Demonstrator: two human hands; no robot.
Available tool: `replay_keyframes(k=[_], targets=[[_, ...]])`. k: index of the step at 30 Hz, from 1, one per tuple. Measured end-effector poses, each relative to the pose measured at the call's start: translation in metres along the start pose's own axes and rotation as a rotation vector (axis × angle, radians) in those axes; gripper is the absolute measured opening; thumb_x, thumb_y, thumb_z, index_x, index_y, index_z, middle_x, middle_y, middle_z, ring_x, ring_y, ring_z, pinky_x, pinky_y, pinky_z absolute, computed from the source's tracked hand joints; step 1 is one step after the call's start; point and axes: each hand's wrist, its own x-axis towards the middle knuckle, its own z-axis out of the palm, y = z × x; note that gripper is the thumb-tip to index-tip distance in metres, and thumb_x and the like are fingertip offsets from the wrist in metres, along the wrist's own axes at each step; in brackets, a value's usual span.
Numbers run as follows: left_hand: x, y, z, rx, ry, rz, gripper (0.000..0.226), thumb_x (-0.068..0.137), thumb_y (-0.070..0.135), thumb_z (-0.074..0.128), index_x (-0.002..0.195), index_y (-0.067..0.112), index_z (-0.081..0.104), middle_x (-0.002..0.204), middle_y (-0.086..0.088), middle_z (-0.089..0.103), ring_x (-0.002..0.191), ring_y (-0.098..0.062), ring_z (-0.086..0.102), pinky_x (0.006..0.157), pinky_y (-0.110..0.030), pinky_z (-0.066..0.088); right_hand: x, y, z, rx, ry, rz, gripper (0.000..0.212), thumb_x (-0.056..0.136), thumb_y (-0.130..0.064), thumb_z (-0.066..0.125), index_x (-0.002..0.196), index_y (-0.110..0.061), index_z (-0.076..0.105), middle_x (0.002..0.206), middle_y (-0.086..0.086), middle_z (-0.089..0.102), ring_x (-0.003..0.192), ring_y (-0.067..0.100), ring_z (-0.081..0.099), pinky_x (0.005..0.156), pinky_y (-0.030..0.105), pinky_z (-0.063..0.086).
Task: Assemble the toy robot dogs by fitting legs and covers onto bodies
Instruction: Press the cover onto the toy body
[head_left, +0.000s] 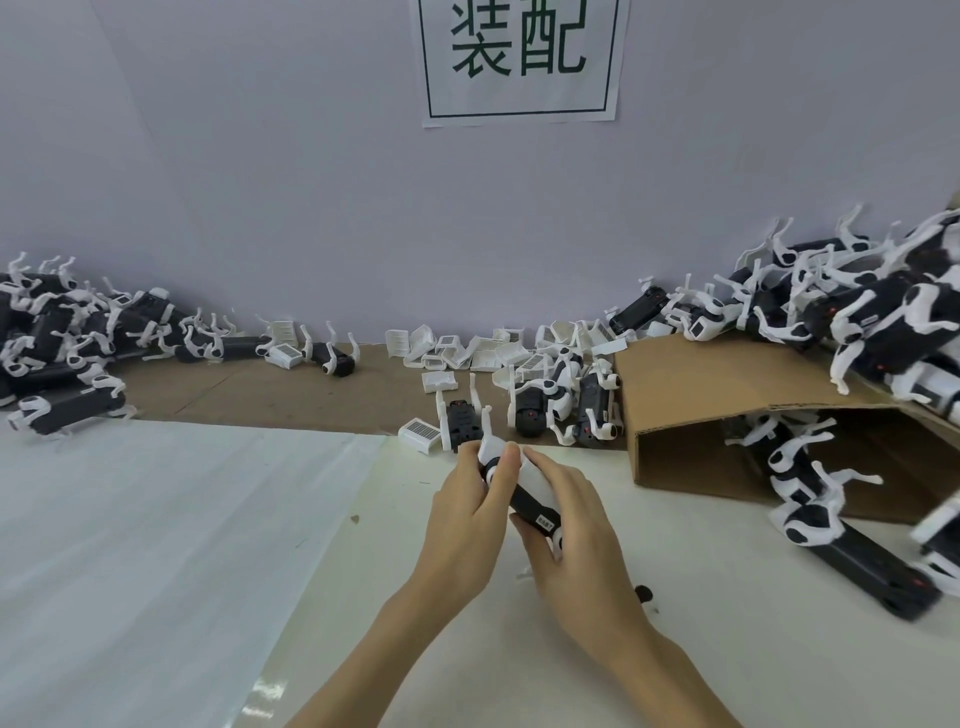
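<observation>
Between both hands (524, 525), gripped at each side, sits a toy dog body (530, 506).

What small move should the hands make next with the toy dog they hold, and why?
Probably press the white cover down onto the black body until it seats. Both the left hand and the right hand already grip this toy dog above the table, and the left thumb lies on the white part.
</observation>
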Motion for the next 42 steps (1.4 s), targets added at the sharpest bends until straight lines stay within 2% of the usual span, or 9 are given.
replay_keyframes(k=[7,11,14,18,23,29,34,38,42], targets=[[0.0,-0.001,0.0,-0.004,-0.014,0.002,0.04,0.104,0.063,0.041,0.101,0.026,0.055,0.073,0.028,0.06,0.072,0.005,0.057,0.066,-0.009,0.04,-0.001,-0.004,-0.002,-0.083,-0.015,-0.023,0.065,0.097,-0.013,0.07,0.155,-0.018,0.042,0.144,-0.005,0.052,0.133,0.013,0.048,0.106,0.003,0.03],[-0.002,0.002,0.0,-0.026,-0.021,0.002,0.043,0.098,0.069,0.038,0.101,0.029,0.054,0.074,0.031,0.061,0.074,0.007,0.059,0.066,-0.007,0.04,0.0,-0.006,-0.008,-0.084,-0.031,-0.035,0.065,0.098,-0.015,0.069,0.157,-0.019,0.042,0.144,-0.004,0.054,0.135,0.013,0.048,0.111,0.014,0.037],[-0.002,0.0,-0.001,-0.026,-0.026,-0.011,0.039,0.103,0.069,0.039,0.101,0.031,0.051,0.076,0.03,0.062,0.075,0.007,0.059,0.069,-0.013,0.042,0.003,-0.006,-0.01,-0.048,-0.034,-0.021,0.065,0.096,-0.015,0.072,0.155,-0.022,0.045,0.146,-0.007,0.057,0.137,0.011,0.05,0.113,0.026,0.045],[-0.001,-0.005,0.0,-0.034,-0.04,-0.037,0.037,0.103,0.068,0.04,0.102,0.032,0.05,0.078,0.027,0.062,0.077,0.004,0.059,0.079,-0.03,0.044,0.006,-0.004,-0.016,-0.132,-0.022,-0.04,0.067,0.091,-0.014,0.08,0.151,-0.026,0.053,0.144,-0.012,0.061,0.128,0.011,0.056,0.107,0.028,0.046],[0.0,-0.004,-0.001,-0.026,-0.04,-0.027,0.033,0.107,0.065,0.04,0.098,0.034,0.047,0.072,0.028,0.058,0.071,0.004,0.055,0.075,-0.031,0.041,0.008,-0.005,-0.021,-0.259,-0.016,-0.087,0.068,0.087,-0.018,0.084,0.148,-0.024,0.056,0.139,-0.009,0.066,0.115,0.016,0.06,0.094,0.025,0.044],[0.003,-0.004,-0.002,-0.01,-0.036,-0.025,0.051,0.09,0.081,0.041,0.1,0.032,0.053,0.076,0.022,0.055,0.072,0.001,0.054,0.08,-0.036,0.046,0.008,-0.005,-0.023,-0.266,-0.043,-0.064,0.064,0.095,-0.025,0.075,0.153,-0.022,0.049,0.151,-0.003,0.056,0.137,0.02,0.054,0.11,0.037,0.049],[0.003,-0.004,-0.002,-0.014,-0.015,-0.025,0.056,0.088,0.081,0.046,0.099,0.027,0.052,0.072,0.019,0.055,0.071,-0.003,0.056,0.077,-0.036,0.046,0.013,-0.006,-0.026,-0.278,-0.086,-0.019,0.064,0.094,-0.029,0.076,0.152,-0.026,0.051,0.144,-0.011,0.062,0.12,0.024,0.063,0.099,0.035,0.053],[0.003,-0.004,-0.002,-0.03,-0.001,-0.031,0.053,0.091,0.078,0.047,0.092,0.025,0.045,0.067,0.016,0.046,0.066,-0.005,0.048,0.073,-0.034,0.039,0.012,-0.005,-0.025,-0.238,-0.092,-0.022,0.061,0.097,-0.026,0.073,0.153,-0.023,0.049,0.146,-0.008,0.06,0.128,0.021,0.058,0.106,0.034,0.049],[0.002,0.0,-0.002,-0.031,-0.022,-0.003,0.066,0.087,0.081,0.048,0.104,0.018,0.053,0.072,0.016,0.051,0.072,-0.006,0.052,0.077,-0.034,0.043,0.006,-0.005,-0.019,-0.181,-0.045,-0.083,0.061,0.097,-0.014,0.072,0.153,-0.012,0.047,0.142,0.002,0.059,0.133,0.019,0.053,0.112,0.033,0.047]])
